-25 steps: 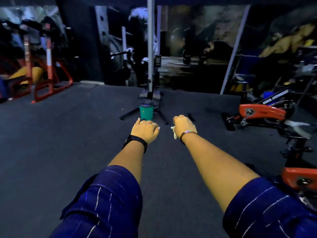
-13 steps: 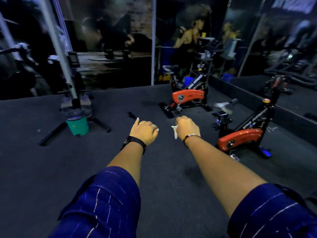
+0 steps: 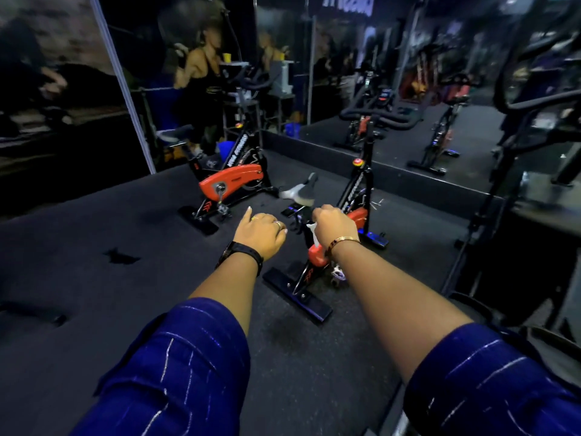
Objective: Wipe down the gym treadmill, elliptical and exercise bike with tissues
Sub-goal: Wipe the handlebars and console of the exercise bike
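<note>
Before the bike (image 3: 358, 187), the right hand (image 3: 334, 228) clamps a tissue (image 3: 312, 235), the left hand (image 3: 261, 236) loosely curled (empty); wiping here looks unstarted.

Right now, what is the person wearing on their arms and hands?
Both arms are covered to about the elbow by dark blue fabric sleeves with thin pale stripes: the left sleeve and the right sleeve. The left hand carries two finger rings, and a black watch strap sits on its wrist. The right hand has a slim gold-coloured metal bangle round its wrist.
</note>
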